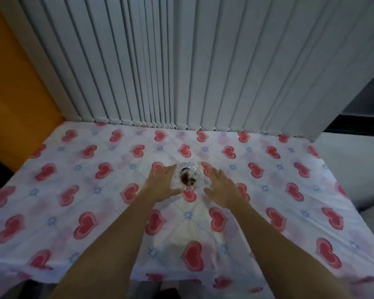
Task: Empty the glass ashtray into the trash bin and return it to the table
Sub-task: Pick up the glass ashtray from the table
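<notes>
A clear glass ashtray [190, 176] with dark ash and butts in it sits in the middle of the table [73, 190], which is covered by a white cloth with red hearts. My left hand [162, 183] is flat and open at the ashtray's left side, fingers touching or nearly touching its rim. My right hand [221, 187] is open just to the ashtray's right, fingers spread, a small gap from the glass. Neither hand holds anything. No trash bin is in view.
Grey vertical blinds [181, 72] hang along the table's far edge. An orange wall [13, 93] stands on the left. A pale floor or surface [354, 165] lies beyond the table's right edge. The cloth drapes over the near edge.
</notes>
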A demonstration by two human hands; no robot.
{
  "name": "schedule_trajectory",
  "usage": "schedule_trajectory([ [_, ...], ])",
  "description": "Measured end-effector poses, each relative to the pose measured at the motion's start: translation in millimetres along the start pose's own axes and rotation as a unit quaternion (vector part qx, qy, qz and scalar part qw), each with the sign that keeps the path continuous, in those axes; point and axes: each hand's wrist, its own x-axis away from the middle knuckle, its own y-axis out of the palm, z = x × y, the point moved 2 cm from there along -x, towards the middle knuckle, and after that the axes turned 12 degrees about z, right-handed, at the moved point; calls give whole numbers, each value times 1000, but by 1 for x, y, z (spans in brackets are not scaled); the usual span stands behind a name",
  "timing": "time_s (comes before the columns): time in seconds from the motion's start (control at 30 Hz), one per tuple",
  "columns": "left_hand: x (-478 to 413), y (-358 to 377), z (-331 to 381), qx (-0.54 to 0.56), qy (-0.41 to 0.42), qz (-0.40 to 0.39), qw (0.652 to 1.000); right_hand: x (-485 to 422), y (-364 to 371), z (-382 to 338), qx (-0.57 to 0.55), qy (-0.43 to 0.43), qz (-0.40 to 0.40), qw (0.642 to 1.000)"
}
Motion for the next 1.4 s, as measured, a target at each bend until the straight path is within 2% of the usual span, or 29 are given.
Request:
schedule_trajectory([
  [0.13, -29, 22, -19, 13, 16, -14, 1000, -24, 19, 2, -27, 20, -47, 998],
  [0.27, -50, 37, -26, -17, 60, -14, 998, -44, 34, 2, -52, 4, -27, 998],
  [0.37, -60, 41, -31, 24, 74, -30, 996, -54, 42, 3, -50, -22, -8, 998],
  [0.4, -63, 41, -33, 43, 94, -22, 994, -56, 45, 5, -48, -28, -10, 998],
  [0.5, -71, 55, -42, 5, 184, -13, 983, -58, 53, 9, -35, -28, -17, 999],
  [0.67, -76, 64, -43, 21, 175, -44, 983, -61, 58, 10, -41, -4, 12, 999],
  [0.83, -77, 51, -32, 50, 158, 17, 986, -55, 55, 10, -73, 7, 45, 996],
  [0.93, -81, 39, -19, 48, 183, 46, 981, -51, 44, 18, -79, 10, 74, 994],
  [1.17, -98, 14, 63, 104, 263, 27, 959, -1, -13, 58, -105, 73, 164, 978],
  [1.4, -57, 21, 222, 141, 403, 23, 904, 144, -75, 132, -27, 171, 255, 951],
])
